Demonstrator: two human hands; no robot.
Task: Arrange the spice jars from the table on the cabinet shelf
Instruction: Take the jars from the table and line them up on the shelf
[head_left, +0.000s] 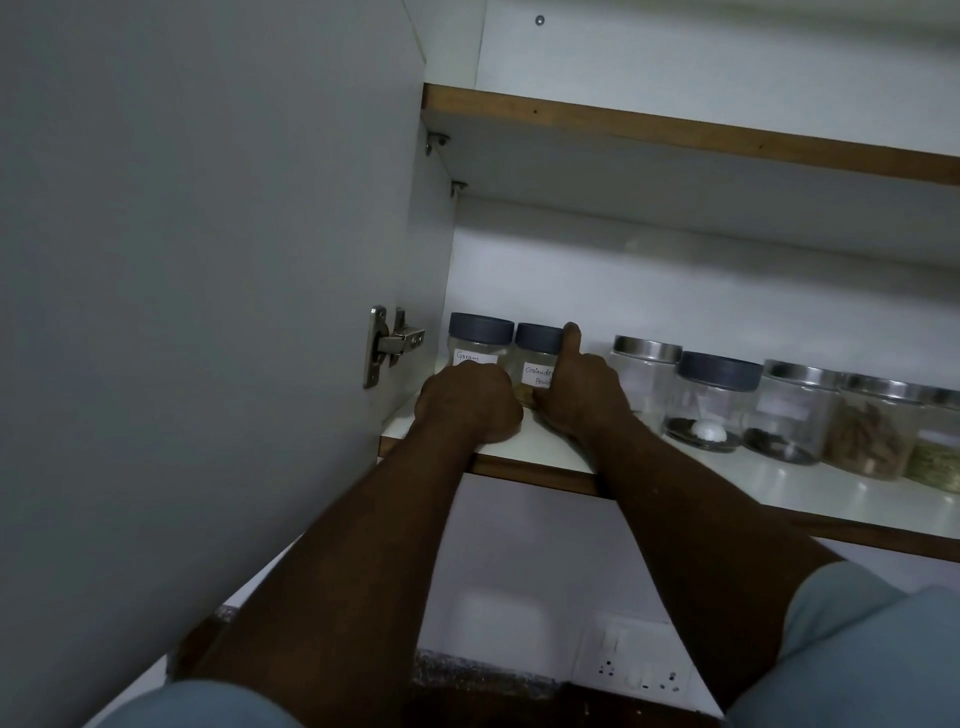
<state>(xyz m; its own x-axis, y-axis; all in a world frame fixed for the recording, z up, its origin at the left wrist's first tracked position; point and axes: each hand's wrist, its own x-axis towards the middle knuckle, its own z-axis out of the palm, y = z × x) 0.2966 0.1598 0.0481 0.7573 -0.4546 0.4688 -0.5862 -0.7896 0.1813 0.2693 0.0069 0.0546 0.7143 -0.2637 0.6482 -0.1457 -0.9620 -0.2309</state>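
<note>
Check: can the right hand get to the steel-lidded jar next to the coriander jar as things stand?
Probably yes. The right hand is at the coriander jar, and the steel-lidded jar stands just beside it at the shelf front, nothing between.

Seven jars stand in a row on the lower shelf (545, 452), under an upper shelf (675, 130). The leftmost jar (478, 345) touches the second jar (537, 356), beside the open door (208, 312).

Open cabinet door (208, 260) at 9 o'clock. Lower shelf (675, 480) carries row of jars. Left hand (470, 402) curled in front of "Garam" jar (479, 340); grip hidden. Right hand (582, 389) against coriander jar (537, 351), thumb up along its right side. Toward 3 o'clock: steel-lidded jar (644, 371), blue-lidded jar (709, 402), more jars beyond.
</note>
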